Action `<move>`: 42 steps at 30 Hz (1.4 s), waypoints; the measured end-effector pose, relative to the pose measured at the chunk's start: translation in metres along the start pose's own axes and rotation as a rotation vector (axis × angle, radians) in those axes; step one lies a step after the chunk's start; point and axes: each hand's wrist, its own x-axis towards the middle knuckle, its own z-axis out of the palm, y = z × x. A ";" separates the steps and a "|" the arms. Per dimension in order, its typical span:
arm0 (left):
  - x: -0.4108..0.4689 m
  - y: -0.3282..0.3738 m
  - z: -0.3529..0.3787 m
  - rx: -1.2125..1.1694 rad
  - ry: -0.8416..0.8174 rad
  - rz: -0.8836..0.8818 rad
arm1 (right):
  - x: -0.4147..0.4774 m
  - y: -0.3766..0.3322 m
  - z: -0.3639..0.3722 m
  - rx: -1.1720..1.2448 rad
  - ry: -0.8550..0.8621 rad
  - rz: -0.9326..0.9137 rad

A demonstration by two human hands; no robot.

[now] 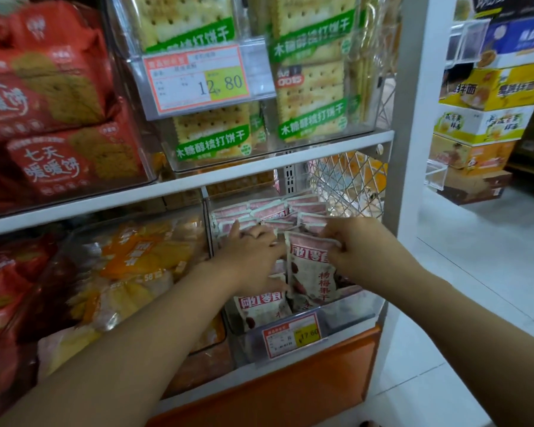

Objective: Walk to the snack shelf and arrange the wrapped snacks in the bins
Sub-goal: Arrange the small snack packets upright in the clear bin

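Observation:
A clear plastic bin (349,306) on the lower shelf holds several pink-and-white wrapped snack packets (278,211) standing in rows. My right hand (349,245) pinches the top edge of one upright packet (312,272) at the front of the bin. My left hand (253,254) reaches into the bin beside it, fingers spread flat against the packets on the left. Another packet of the same kind (259,309) stands in front, below my left hand.
A neighbouring clear bin (130,266) holds yellow and orange bags. On the shelf above stand green-labelled cracker packs (210,134) and red biscuit bags (59,155). A price tag (292,334) hangs on the bin's front. To the right are a white tiled aisle floor (475,303) and stacked cartons (481,118).

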 end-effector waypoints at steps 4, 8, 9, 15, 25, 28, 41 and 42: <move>-0.012 -0.003 -0.002 0.017 -0.086 -0.045 | -0.009 0.004 -0.013 0.115 0.278 0.071; -0.020 -0.003 -0.001 0.028 -0.104 -0.080 | -0.018 0.004 -0.015 0.194 0.400 0.097; -0.019 -0.001 -0.002 0.022 -0.100 -0.088 | -0.020 0.003 -0.014 0.233 0.433 0.103; -0.009 0.006 -0.008 -0.020 -0.057 -0.056 | -0.021 0.006 -0.023 0.569 0.559 0.248; 0.031 0.026 -0.026 -0.186 0.045 0.080 | -0.008 0.004 -0.022 0.615 0.609 0.239; 0.032 0.024 -0.020 -0.136 0.068 0.111 | -0.010 0.007 -0.024 0.612 0.584 0.219; 0.014 -0.002 -0.010 -0.370 0.052 0.133 | -0.009 0.012 -0.025 0.794 0.561 0.220; 0.017 -0.002 -0.011 -0.379 0.082 0.104 | -0.009 0.010 -0.024 0.811 0.554 0.207</move>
